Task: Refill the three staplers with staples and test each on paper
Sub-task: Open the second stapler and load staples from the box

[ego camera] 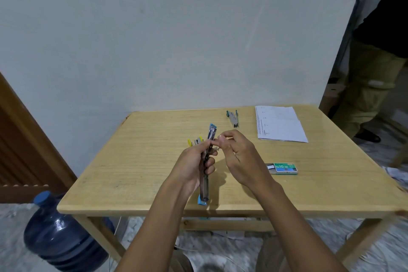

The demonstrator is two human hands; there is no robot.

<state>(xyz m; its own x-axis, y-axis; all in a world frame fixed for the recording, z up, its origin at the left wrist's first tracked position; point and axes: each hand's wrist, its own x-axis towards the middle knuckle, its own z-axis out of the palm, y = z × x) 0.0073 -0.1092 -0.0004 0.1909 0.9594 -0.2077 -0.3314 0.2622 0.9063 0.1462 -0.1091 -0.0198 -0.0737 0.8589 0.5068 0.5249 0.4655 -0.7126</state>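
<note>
Three staplers: blue stapler [203, 185] swung open to full length and held above the tabletop [143, 161]; yellow stapler [195, 141] lying just behind the left hand [194, 161]; green stapler [233, 117] farther off, beyond the right hand [240, 157].
Left hand: wrapped around the middle of the blue stapler.
Right hand: fingertips pinched on something small at the open magazine, likely a staple strip, too small to tell for sure.
Stage: apparently loading the blue stapler; fill state of the other two not visible.
Left to do: probably closing the blue one and testing it, then handling the yellow and green as needed.
Paper [279, 123]: lying flat well beyond the right hand and to its right; no staple marks discernible.
Staple box [284, 168]: just right of the right wrist, drawer slid partly out.
Around: large water jug [57, 234] on the floor below and left of the left arm; another person [375, 62] standing far off to the right.
In the way: nothing between the hands and the box; paper a longer reach.
</note>
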